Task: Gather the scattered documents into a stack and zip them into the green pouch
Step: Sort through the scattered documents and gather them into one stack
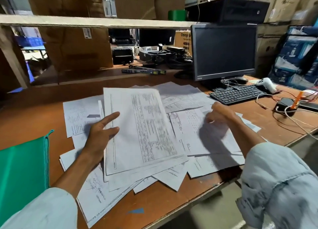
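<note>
Pouch (22,173) cut off left | right hand (220,116) blurred (fingers (209,120) unclear)

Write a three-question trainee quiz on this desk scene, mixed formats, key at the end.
1. True or false: the flat green plastic pouch lies left of the scattered white printed paper sheets.
2. The left hand touches: A) a black keyboard; B) a printed sheet; C) the pouch.
3. Fill in: the screen of the black flat-panel monitor is ___.
Key: 1 true; 2 B; 3 dark.
</note>
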A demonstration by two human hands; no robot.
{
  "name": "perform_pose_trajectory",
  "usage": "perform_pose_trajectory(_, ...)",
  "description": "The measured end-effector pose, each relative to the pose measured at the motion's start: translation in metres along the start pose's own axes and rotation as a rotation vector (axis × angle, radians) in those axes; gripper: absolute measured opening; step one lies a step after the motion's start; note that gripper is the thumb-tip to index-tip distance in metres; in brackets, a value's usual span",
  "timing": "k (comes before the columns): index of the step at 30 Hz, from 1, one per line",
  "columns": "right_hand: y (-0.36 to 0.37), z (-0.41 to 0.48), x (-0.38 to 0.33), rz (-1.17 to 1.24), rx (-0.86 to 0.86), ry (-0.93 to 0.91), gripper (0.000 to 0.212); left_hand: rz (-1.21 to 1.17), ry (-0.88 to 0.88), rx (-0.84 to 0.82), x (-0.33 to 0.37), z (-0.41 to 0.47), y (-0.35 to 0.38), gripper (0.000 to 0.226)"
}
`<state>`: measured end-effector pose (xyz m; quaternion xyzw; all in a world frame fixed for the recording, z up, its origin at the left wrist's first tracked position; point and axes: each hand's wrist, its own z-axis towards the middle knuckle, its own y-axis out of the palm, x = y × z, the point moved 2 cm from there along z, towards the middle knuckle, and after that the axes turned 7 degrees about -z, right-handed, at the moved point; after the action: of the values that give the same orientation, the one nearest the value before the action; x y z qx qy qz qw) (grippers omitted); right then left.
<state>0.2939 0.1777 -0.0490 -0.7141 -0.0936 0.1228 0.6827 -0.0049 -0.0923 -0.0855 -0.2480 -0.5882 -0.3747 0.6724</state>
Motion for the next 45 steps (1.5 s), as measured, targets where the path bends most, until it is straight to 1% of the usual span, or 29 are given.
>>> perform_pose_trajectory(2,-0.011,-0.008,0.002,0.109,0.025,-0.031,0.034,0.002,-0.026,0.008,-0.004,0.001,-0.001,0.047)
perform_pose_trajectory(3,-0.017,-0.011,0.003,0.162,0.036,-0.083,0.029,-0.002,-0.038,0.015,-0.005,0.002,-0.001,0.047)
perform_pose_trajectory(5,-0.028,-0.012,0.007,0.379,0.032,-0.147,0.021,0.000,-0.057,0.027,-0.007,0.002,-0.002,0.046)
perform_pose_trajectory(7,-0.049,-0.028,0.005,0.693,0.042,-0.215,0.027,0.009,-0.054,0.047,-0.007,0.003,-0.001,0.046)
perform_pose_trajectory(8,-0.059,-0.037,0.003,0.805,0.001,-0.270,0.033,0.016,-0.053,0.059,-0.006,0.002,-0.001,0.045)
perform_pose_trajectory(9,-0.069,-0.045,0.000,0.875,-0.036,-0.321,0.036,0.021,-0.055,0.073,-0.007,0.002,-0.001,0.045)
perform_pose_trajectory(10,-0.078,-0.052,-0.003,0.875,-0.039,-0.381,0.038,0.021,-0.062,0.083,-0.007,0.002,-0.001,0.044)
perform_pose_trajectory(12,-0.100,-0.065,-0.007,0.934,0.009,-0.506,0.036,0.019,-0.073,0.090,-0.006,0.002,-0.002,0.041)
perform_pose_trajectory(14,-0.116,-0.076,-0.012,1.268,-0.014,-0.661,0.035,0.052,-0.058,0.079,-0.006,0.001,-0.002,0.041)
perform_pose_trajectory(16,-0.120,-0.080,-0.017,1.637,-0.077,-0.757,0.035,0.106,-0.033,0.070,-0.004,-0.001,0.000,0.042)
perform_pose_trajectory(17,-0.118,-0.076,-0.020,1.767,-0.087,-0.762,0.036,0.122,-0.023,0.064,-0.003,-0.002,0.000,0.043)
perform_pose_trajectory(18,-0.113,-0.072,-0.024,1.807,-0.078,-0.735,0.037,0.136,-0.021,0.060,-0.001,-0.003,0.001,0.043)
perform_pose_trajectory(19,-0.106,-0.067,-0.030,1.746,-0.064,-0.683,0.036,0.156,-0.028,0.059,-0.002,-0.002,0.001,0.043)
perform_pose_trajectory(20,-0.094,-0.062,-0.039,1.570,-0.030,-0.598,0.033,0.170,-0.036,0.057,-0.002,-0.001,-0.001,0.042)
perform_pose_trajectory(22,-0.065,-0.059,-0.060,1.052,0.102,-0.457,0.029,0.123,-0.049,0.053,-0.001,-0.002,-0.003,0.039)
perform_pose_trajectory(23,-0.051,-0.059,-0.072,0.890,0.138,-0.439,0.027,0.083,-0.048,0.051,-0.001,-0.002,-0.002,0.038)
perform_pose_trajectory(24,-0.037,-0.058,-0.084,0.839,0.133,-0.423,0.026,0.059,-0.029,0.052,0.001,-0.002,-0.001,0.035)
perform_pose_trajectory(26,-0.014,-0.058,-0.104,0.867,0.075,-0.371,0.020,0.047,-0.012,0.084,0.005,-0.004,0.002,0.034)
perform_pose_trajectory(27,-0.007,-0.058,-0.113,0.873,0.072,-0.340,0.019,0.010,-0.042,0.093,0.006,-0.006,0.003,0.039)
perform_pose_trajectory(29,0.002,-0.060,-0.127,0.859,0.075,-0.311,0.018,-0.148,-0.159,0.060,0.005,-0.007,0.003,0.047)
perform_pose_trajectory(30,0.005,-0.062,-0.133,0.854,0.076,-0.324,0.017,-0.223,-0.214,0.042,0.005,-0.007,0.002,0.047)
perform_pose_trajectory(32,0.010,-0.065,-0.141,0.830,0.064,-0.350,0.015,-0.277,-0.245,0.023,0.005,-0.006,0.002,0.043)
perform_pose_trajectory(34,0.013,-0.065,-0.145,0.787,0.053,-0.370,0.014,-0.135,-0.159,0.028,0.006,-0.003,0.001,0.037)
perform_pose_trajectory(36,0.015,-0.063,-0.146,0.748,0.044,-0.390,0.015,0.015,-0.074,0.023,0.003,-0.001,0.000,0.048)
perform_pose_trajectory(38,0.017,-0.059,-0.148,0.698,0.032,-0.423,0.019,-0.006,-0.091,0.002,0.000,-0.001,0.000,0.058)
perform_pose_trajectory(40,0.020,-0.054,-0.152,0.649,0.019,-0.460,0.023,-0.043,-0.135,-0.006,-0.001,-0.002,0.000,0.059)
perform_pose_trajectory(42,0.021,-0.046,-0.152,0.641,0.037,-0.466,0.025,-0.021,-0.149,-0.021,-0.002,-0.001,-0.001,0.056)
perform_pose_trajectory(44,0.020,-0.030,-0.139,0.624,0.105,-0.424,0.031,0.005,-0.143,-0.028,-0.002,0.000,-0.001,0.055)
perform_pose_trajectory(45,0.020,-0.019,-0.127,0.570,0.148,-0.364,0.034,0.014,-0.134,-0.026,-0.003,0.000,-0.001,0.054)
